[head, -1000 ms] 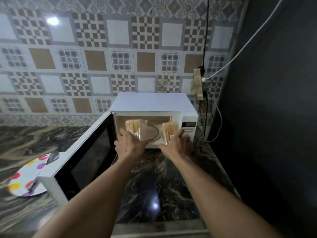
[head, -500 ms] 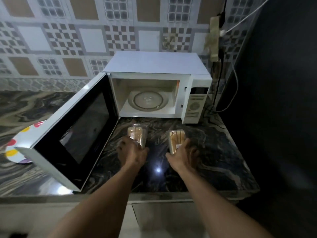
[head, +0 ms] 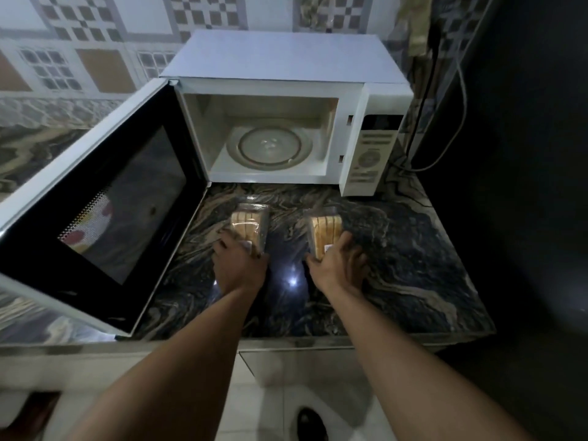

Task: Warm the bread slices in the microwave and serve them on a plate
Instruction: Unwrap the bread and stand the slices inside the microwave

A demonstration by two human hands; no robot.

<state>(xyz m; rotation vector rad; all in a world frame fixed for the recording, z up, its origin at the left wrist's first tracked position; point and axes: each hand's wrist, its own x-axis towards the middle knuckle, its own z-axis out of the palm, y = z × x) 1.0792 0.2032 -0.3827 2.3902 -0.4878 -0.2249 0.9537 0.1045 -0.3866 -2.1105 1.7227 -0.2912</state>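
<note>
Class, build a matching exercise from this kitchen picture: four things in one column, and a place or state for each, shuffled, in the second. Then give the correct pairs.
Things
1. microwave door
2. glass turntable
3. left bread pack
4. control panel

Places or states
A. inside the microwave, with nothing on it
B. swung open to the left
C. on the counter, gripped by the left hand
D. on the microwave's right front

Pairs: 1-B, 2-A, 3-C, 4-D
</note>
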